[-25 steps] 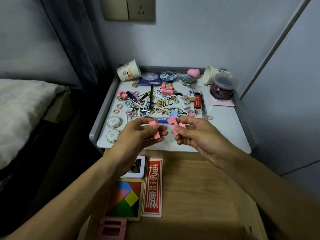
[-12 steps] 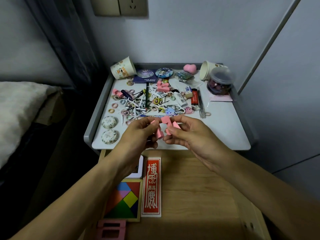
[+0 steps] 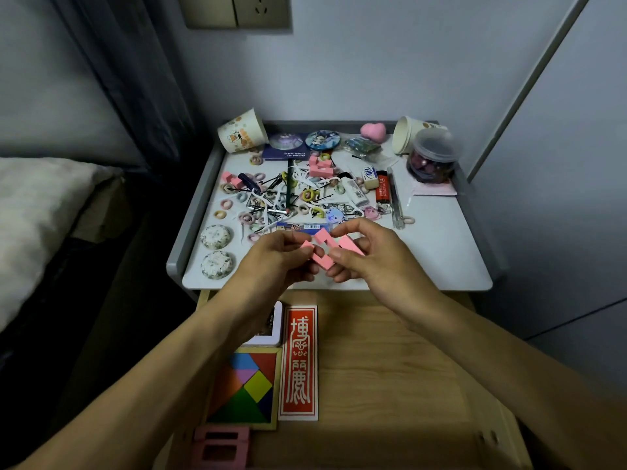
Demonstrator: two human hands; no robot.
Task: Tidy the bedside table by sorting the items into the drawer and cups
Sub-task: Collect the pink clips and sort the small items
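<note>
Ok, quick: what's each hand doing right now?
Left hand: closed, pinching a pink puzzle piece.
Right hand: closed, pinching a second pink puzzle piece, pressed against the first.

Dim light; a pale wall (image 3: 373,62) carries a socket plate (image 3: 237,10), a dark curtain (image 3: 129,79) hangs left, above a bed (image 3: 34,215).

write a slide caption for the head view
Left hand and right hand hold pink blocks over the cluttered bedside table.
</note>
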